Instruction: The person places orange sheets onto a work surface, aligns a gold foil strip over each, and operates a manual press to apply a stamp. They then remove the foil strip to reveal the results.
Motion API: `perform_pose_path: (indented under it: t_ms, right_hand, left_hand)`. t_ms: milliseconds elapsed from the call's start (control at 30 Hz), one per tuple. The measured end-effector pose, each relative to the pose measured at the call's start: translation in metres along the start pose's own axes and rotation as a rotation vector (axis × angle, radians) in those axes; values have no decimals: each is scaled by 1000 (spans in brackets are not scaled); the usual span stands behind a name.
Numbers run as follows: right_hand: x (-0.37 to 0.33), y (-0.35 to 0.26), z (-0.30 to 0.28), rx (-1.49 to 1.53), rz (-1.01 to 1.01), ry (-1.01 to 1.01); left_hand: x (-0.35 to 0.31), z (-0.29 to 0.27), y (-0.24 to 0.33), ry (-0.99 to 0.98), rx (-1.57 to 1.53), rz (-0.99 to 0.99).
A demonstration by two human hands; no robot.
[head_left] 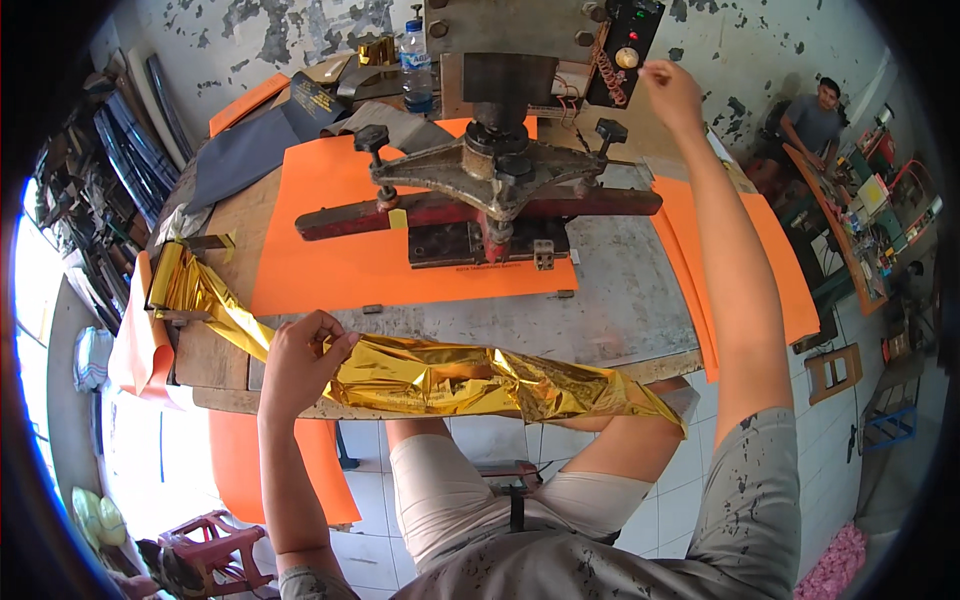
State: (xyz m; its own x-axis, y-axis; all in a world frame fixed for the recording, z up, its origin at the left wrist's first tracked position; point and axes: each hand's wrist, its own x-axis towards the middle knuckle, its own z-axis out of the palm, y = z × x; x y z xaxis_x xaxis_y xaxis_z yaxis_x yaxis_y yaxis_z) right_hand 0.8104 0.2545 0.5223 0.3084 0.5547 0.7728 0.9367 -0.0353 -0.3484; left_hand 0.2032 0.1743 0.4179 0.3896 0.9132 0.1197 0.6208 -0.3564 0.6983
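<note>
Landmark: heavy iron stamping press [497, 165] with a star-shaped cast base, dark upright column and long red-brown crossbar, standing at the middle of a worn grey wooden bench [620, 300]. Item one: crinkled strip of shiny gold foil [440, 375], running from a small roll at the bench's left edge, left of and nearer than the press, along the near edge of the bench and ending over the person's lap, to the near right of the press. Item two: left hand [298, 360], near-left of the press, fingers closed around the gold foil strip and pinching it at the near edge of the bench. Item three: right hand [672, 92], raised to the upper right of the press, fingers pinched together at a black control box with coloured lamps and a pale round knob [626, 45]; whether they actually touch the knob cannot be told. Item four: large bright orange paper sheet [340, 250], lying flat under the press and spreading to its left. Item five: further orange sheets [780, 270], right of the press, overhanging the bench edge. Item six: clear plastic water bottle with blue label [417, 65], behind and left of the press. Item seven: seated person in a grey shirt [812, 122], well apart, far right of the press.
</note>
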Motion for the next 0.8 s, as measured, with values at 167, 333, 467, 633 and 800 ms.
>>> perform_pose_path:
  t_ms: [167, 333, 467, 633, 800]
  right_hand:
    - [-146, -101, -131, 279, 62, -229]
    - [-306, -140, -209, 180, -3, -786]
    - [-394, -144, -209, -69, 12, -580]
    - [-448, -115, -206, -37, 119, -295]
    - [-440, -95, -236, 109, 123, -512]
  left_hand:
    - [-14, -8, 11, 30, 17, 64]
    - [-36, -21, 7, 140, 34, 150]
    - [-50, -34, 7, 138, 13, 170]
    - [-70, -49, 14, 140, 22, 243]
    - [-83, -64, 6, 161, 24, 319]
